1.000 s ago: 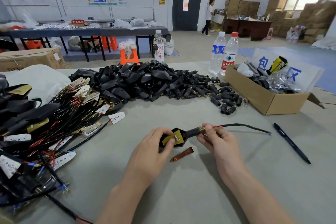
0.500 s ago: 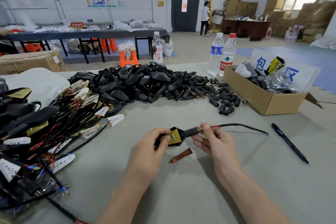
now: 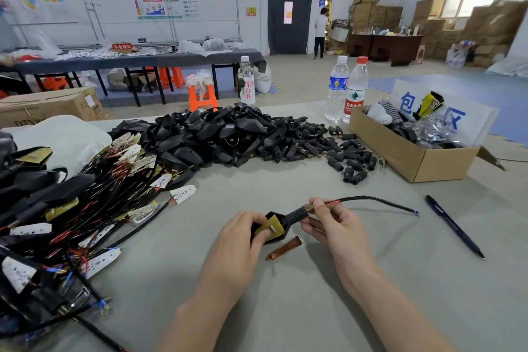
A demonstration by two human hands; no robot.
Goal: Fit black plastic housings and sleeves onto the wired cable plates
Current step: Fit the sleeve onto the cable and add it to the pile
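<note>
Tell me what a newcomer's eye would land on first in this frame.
At centre, the left hand grips a black housing with a yellow plate in it, while the right hand pinches the cable just past its sleeve. Behind them lies a big heap of black housings and sleeves, and a tangle of wired plates spreads along the left edge.

Far left, a red sign reads 不合格区. The middle bottle says 京白开. Right, a white board shows 包 and 区.
</note>
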